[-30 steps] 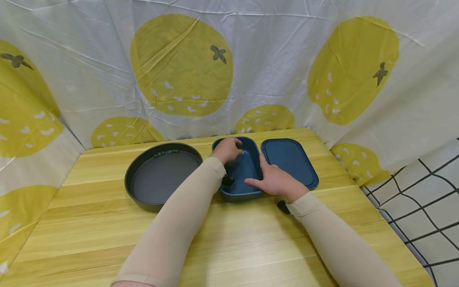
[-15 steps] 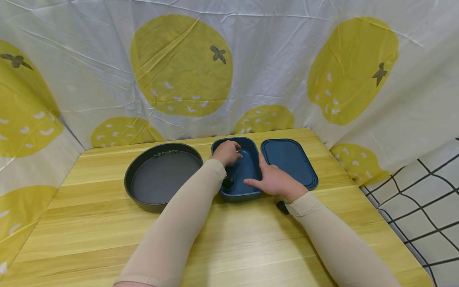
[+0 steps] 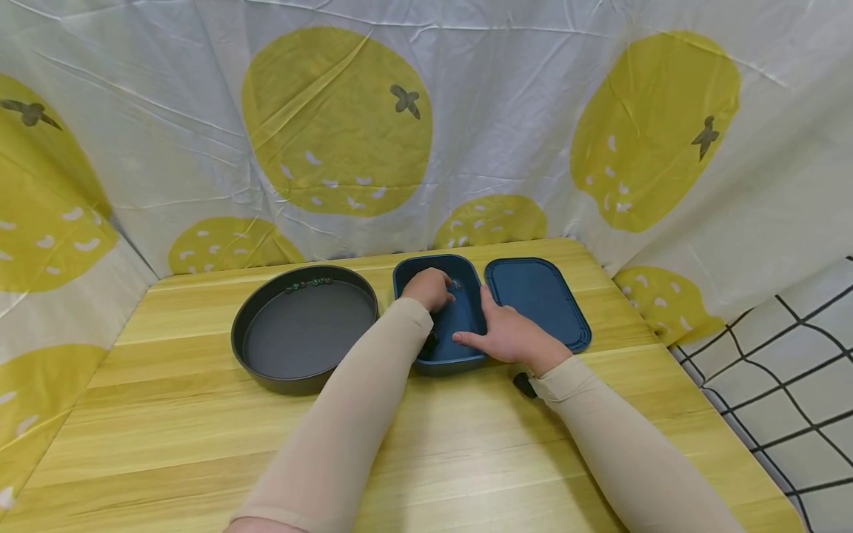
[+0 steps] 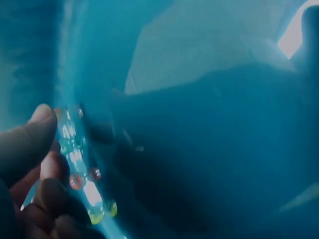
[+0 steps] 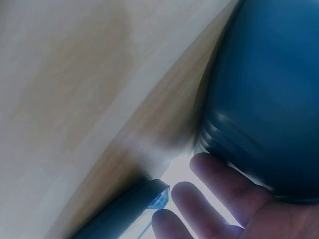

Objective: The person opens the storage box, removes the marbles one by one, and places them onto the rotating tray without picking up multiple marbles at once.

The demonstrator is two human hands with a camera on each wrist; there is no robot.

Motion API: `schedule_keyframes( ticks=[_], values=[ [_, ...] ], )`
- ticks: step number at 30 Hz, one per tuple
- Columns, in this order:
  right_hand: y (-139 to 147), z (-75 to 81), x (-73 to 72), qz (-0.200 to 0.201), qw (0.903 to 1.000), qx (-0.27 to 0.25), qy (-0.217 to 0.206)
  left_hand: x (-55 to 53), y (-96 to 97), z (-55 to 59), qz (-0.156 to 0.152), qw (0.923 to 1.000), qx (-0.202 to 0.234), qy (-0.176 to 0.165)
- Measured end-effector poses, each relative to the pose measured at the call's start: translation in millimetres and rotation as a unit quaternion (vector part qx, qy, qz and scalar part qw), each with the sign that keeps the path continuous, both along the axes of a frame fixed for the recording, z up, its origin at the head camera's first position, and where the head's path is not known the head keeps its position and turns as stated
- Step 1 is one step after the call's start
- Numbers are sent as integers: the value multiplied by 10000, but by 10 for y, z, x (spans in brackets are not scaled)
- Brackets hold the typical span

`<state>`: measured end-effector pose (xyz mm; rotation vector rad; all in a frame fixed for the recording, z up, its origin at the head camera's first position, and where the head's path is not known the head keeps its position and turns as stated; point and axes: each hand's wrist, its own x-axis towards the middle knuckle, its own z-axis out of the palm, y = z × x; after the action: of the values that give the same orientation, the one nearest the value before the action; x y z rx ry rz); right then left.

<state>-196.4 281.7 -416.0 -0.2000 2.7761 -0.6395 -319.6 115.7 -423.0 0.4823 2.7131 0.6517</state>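
Observation:
My left hand (image 3: 426,287) is down inside a deep blue rectangular container (image 3: 463,318). In the left wrist view, its thumb (image 4: 42,122) and curled fingers are right beside several clear coloured glass marbles (image 4: 94,214) lined up along the container's wall. I cannot tell whether a marble is between the fingertips. In the head view, a few of these marbles (image 3: 456,284) show just past the hand. My right hand (image 3: 509,333) rests at the container's right side with its thumb pointing over the near rim. Its fingers (image 5: 199,209) extend along the outside, loosely straight, in the right wrist view.
A round dark grey pan (image 3: 306,326) stands left of the container, with several marbles (image 3: 309,283) along its far inner wall. Flat on the table (image 3: 466,444) at the right lies a blue lid (image 3: 540,300). A lemon-print curtain (image 3: 500,148) hangs behind.
My left hand has shifted slightly right and toward me inside the container, so marbles by the far wall show more. The right hand has stayed in place.

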Motion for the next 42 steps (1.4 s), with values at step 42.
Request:
schedule_keyframes(
  ticks=[42],
  values=[
    [16,-21,-9,22,10000,-29,-26,59,167,-111,-70,9981,444,-414]
  ],
)
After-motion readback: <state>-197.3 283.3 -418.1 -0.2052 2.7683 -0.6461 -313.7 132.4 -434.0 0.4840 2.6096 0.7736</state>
